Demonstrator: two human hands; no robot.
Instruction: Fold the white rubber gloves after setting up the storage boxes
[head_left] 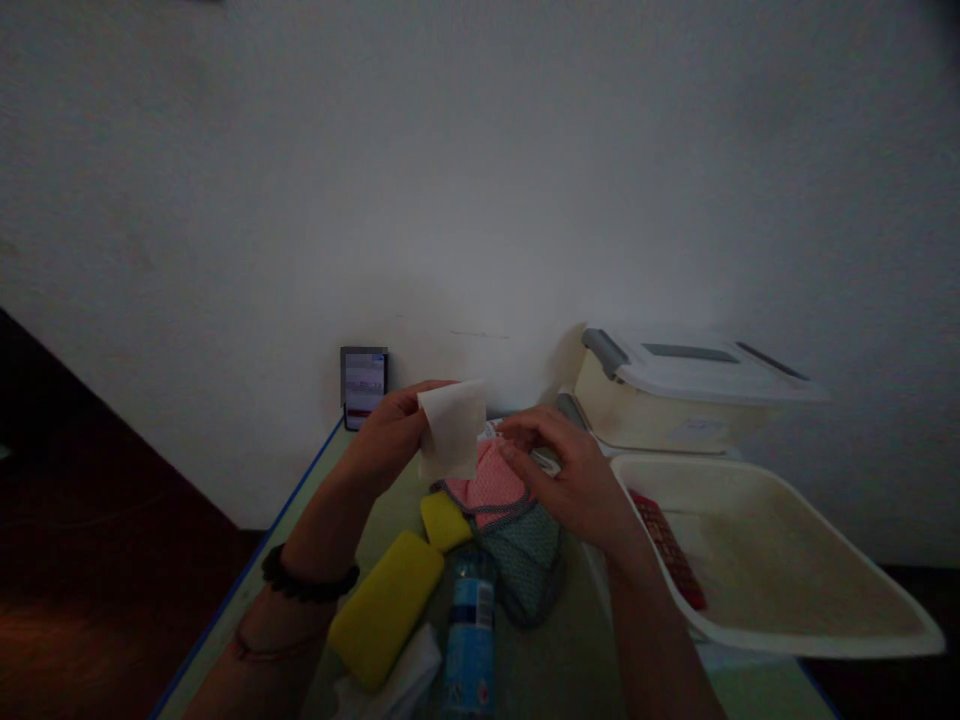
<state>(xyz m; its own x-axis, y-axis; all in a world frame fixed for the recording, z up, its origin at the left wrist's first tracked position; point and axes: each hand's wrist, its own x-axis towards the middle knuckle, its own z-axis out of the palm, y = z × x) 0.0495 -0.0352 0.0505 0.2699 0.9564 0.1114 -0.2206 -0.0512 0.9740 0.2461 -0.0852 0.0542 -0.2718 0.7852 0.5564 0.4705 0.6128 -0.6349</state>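
My left hand (391, 432) pinches the left edge of a small white sheet (454, 430), paper or thin cloth, held up above the table. My right hand (559, 465) is to the right of the sheet, apart from it, fingers curved and parted with nothing seen between them. Under and behind the hands lie a pink cloth (496, 485) and a grey-green cloth (527, 565), both dark-edged. Nearer to me are a small yellow sponge (445, 521), a larger yellow sponge (388, 608) and a blue-labelled bottle (471, 635).
A phone (365, 388) leans on the wall at the table's far left corner. On the right sits a white basin (787, 560) with a red patterned object (671, 550) inside. Behind it stands a lidded storage box (675, 400). White crumpled material (401, 680) lies near the front.
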